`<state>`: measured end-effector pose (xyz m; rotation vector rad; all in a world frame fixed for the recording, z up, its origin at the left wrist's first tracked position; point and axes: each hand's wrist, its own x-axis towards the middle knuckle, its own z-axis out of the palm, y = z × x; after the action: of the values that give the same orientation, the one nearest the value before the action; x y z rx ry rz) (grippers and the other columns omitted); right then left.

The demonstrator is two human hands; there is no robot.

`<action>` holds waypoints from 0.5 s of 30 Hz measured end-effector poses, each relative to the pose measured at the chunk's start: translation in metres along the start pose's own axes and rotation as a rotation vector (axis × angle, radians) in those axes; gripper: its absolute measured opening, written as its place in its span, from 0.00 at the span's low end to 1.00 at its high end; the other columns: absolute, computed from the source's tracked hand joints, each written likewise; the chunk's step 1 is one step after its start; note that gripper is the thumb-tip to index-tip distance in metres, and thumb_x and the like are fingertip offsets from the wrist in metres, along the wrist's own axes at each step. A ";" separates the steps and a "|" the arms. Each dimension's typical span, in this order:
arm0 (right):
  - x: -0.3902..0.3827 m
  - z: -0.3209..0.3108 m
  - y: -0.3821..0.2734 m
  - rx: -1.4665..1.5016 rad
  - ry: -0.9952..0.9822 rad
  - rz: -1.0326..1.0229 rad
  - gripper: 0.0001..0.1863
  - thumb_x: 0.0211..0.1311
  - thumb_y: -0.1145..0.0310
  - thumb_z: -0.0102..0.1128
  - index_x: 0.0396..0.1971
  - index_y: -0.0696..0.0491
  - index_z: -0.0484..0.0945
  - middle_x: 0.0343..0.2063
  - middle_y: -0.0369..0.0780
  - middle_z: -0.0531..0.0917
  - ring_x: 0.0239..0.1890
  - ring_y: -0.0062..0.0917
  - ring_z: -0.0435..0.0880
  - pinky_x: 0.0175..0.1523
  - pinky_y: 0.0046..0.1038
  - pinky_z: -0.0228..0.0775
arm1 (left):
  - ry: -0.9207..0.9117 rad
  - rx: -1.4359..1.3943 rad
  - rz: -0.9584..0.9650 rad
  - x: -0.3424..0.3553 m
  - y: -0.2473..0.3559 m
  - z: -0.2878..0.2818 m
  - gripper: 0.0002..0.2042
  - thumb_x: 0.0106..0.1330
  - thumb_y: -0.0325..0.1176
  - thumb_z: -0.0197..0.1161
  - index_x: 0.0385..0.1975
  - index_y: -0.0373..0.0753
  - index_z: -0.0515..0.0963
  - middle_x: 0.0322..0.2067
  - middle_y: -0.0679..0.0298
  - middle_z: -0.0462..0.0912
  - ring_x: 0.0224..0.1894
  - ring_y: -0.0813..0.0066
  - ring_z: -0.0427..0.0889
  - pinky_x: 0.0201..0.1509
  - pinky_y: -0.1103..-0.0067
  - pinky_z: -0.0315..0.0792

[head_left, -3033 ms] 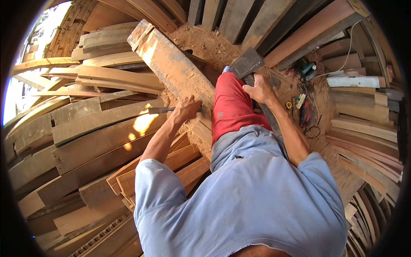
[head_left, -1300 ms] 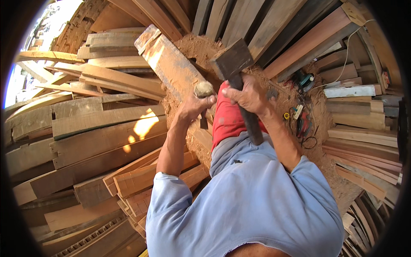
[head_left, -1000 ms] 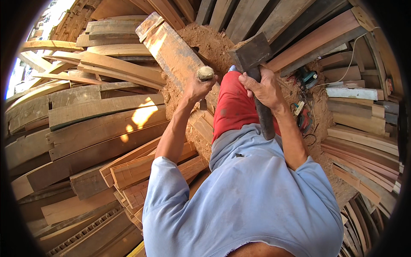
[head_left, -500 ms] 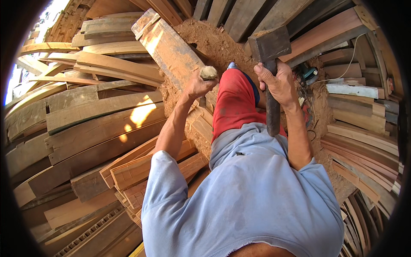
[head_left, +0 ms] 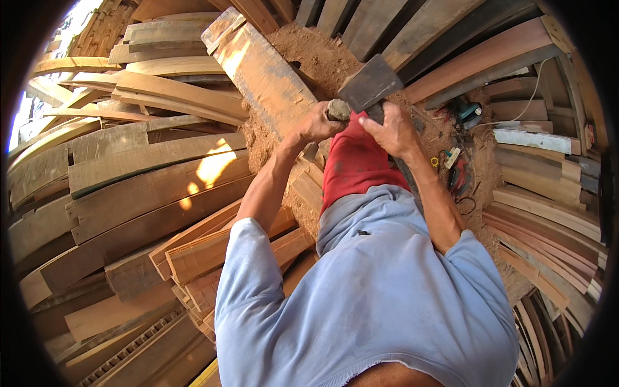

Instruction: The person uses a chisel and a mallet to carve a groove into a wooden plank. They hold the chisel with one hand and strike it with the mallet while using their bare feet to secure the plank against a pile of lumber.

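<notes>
My left hand point(head_left: 314, 124) is wrapped round the upright handle of a chisel point(head_left: 338, 110), its worn round butt facing up. Most of the blade is hidden beneath the fist. Close beside it, my right hand point(head_left: 394, 132) grips a dark mallet point(head_left: 371, 84) just below its blocky head. The head is tilted, near the chisel's butt; whether they touch I cannot tell. The mallet's handle runs back under my right forearm. Under and beyond my left hand lies a thick, worn plank point(head_left: 261, 74), with wood chips on it and a sunlit patch.
Stacked boards point(head_left: 148, 168) fill the left side, and more timber point(head_left: 541, 168) lines the right. Sawdust point(head_left: 316, 51) covers the ground ahead. To the right lie a green power tool point(head_left: 469, 111) with a pale cord point(head_left: 536, 87) near it, and a red tool point(head_left: 459, 175).
The mallet has swung left and tilted, bringing its head close to the chisel. My right hand has moved left with it; my left hand has shifted slightly right with the chisel.
</notes>
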<state>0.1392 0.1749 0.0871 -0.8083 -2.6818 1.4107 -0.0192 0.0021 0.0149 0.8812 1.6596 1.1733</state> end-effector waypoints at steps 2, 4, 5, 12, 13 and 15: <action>0.000 -0.006 0.002 0.092 0.063 -0.056 0.22 0.58 0.56 0.71 0.42 0.59 0.83 0.36 0.52 0.87 0.39 0.44 0.87 0.47 0.39 0.78 | 0.024 0.003 0.031 0.007 -0.002 0.002 0.07 0.59 0.33 0.67 0.33 0.38 0.79 0.26 0.69 0.78 0.30 0.77 0.74 0.36 0.73 0.73; 0.003 -0.012 0.007 0.192 0.097 -0.063 0.20 0.60 0.57 0.71 0.42 0.59 0.83 0.36 0.51 0.87 0.39 0.43 0.87 0.47 0.39 0.78 | -0.030 0.013 -0.045 0.009 -0.002 0.002 0.09 0.60 0.34 0.68 0.36 0.39 0.79 0.27 0.71 0.78 0.30 0.79 0.74 0.36 0.75 0.73; 0.005 -0.015 0.006 0.192 0.121 -0.086 0.19 0.61 0.57 0.70 0.39 0.59 0.82 0.33 0.47 0.86 0.33 0.35 0.84 0.41 0.35 0.76 | -0.056 0.018 -0.080 0.012 0.000 0.001 0.10 0.61 0.35 0.69 0.38 0.40 0.78 0.28 0.72 0.78 0.31 0.80 0.74 0.36 0.76 0.73; 0.016 -0.005 0.028 -0.074 0.173 -0.110 0.19 0.60 0.60 0.71 0.38 0.63 0.81 0.31 0.49 0.87 0.32 0.41 0.87 0.40 0.39 0.78 | -0.085 0.054 -0.094 0.022 0.002 0.010 0.10 0.60 0.37 0.69 0.36 0.40 0.79 0.27 0.71 0.78 0.31 0.79 0.75 0.37 0.76 0.73; 0.012 -0.001 0.016 -0.169 0.058 0.036 0.23 0.58 0.55 0.71 0.36 0.63 0.81 0.37 0.59 0.85 0.42 0.52 0.87 0.48 0.46 0.77 | -0.115 0.018 -0.103 0.022 -0.016 0.011 0.10 0.60 0.37 0.69 0.36 0.41 0.79 0.27 0.71 0.78 0.31 0.79 0.76 0.37 0.76 0.73; 0.004 0.003 0.020 -0.247 -0.084 -0.007 0.22 0.58 0.56 0.70 0.37 0.63 0.81 0.35 0.58 0.85 0.39 0.52 0.87 0.46 0.45 0.77 | -0.120 0.060 -0.061 0.020 -0.020 0.014 0.09 0.61 0.36 0.69 0.35 0.41 0.79 0.26 0.72 0.78 0.29 0.79 0.75 0.35 0.77 0.73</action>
<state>0.1440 0.1835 0.0693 -0.7666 -2.9609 1.1511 -0.0143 0.0184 -0.0120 0.9142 1.6194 1.0144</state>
